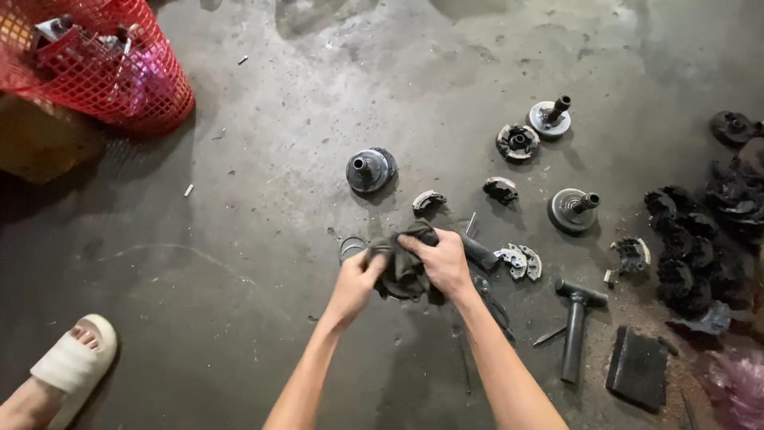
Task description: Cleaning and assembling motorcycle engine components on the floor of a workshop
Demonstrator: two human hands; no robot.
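Figure: head view over a concrete floor (239,318). Both hands are working a dark, greasy rag (404,267) at the centre of the frame, and the rag is wrapping something that cannot be made out.

Risk. The rag is probably oily, so the wrapped piece could be slipping out and dropping among the parts just beside it. A loose fold could also be dragging the thin ring (351,247) lying at the rag's 9 o'clock or the pale clutch shoes (519,261) at its 3 o'clock. Grit from the floor might be getting rubbed into the piece.

Pose. The left hand (356,280) is reaching in from 7 o'clock, its grip pressed together on the lower left edge of the rag. The right hand (446,261) is coming from 5 o'clock, fingers curled over the top, its grip clamping the cloth from above. Both forearms are converging, wrists slightly bent.

Surroundings. A round pulley (370,170) is lying at 11 o'clock, a black hammer (575,326) at 4 o'clock, and a red basket (103,68) far out at 10 o'clock.
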